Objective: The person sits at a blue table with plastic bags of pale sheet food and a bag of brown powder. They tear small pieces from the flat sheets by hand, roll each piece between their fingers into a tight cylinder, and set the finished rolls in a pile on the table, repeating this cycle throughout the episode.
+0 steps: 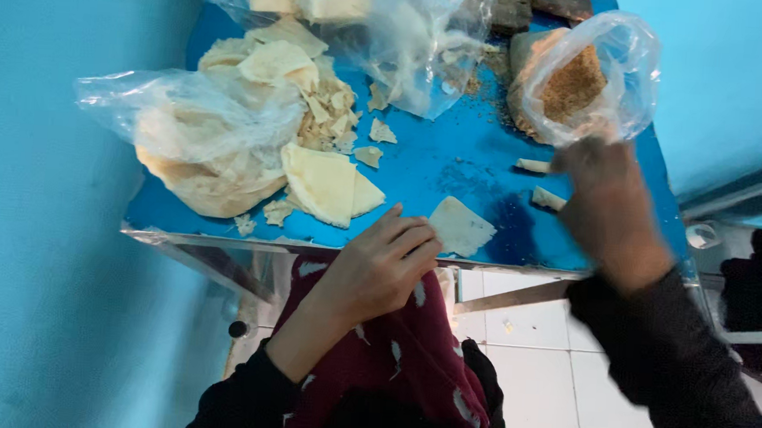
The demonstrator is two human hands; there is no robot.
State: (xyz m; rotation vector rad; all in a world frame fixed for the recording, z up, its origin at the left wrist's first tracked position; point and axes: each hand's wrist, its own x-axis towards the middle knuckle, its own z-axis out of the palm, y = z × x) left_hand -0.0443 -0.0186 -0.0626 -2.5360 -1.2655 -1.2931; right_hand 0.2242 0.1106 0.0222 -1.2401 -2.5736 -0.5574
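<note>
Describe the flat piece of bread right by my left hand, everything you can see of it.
The flat bread piece is pale cream, thin and roughly four-sided with torn edges. It lies flat on the blue table near the front edge. The left hand rests beside it, fingertips at its left edge; actual contact is unclear.

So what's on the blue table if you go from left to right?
Bag of flatbread → folded flatbread → left hand → cut flatbread piece → right hand, blurred, touching the bag of brown crumbs.
</note>
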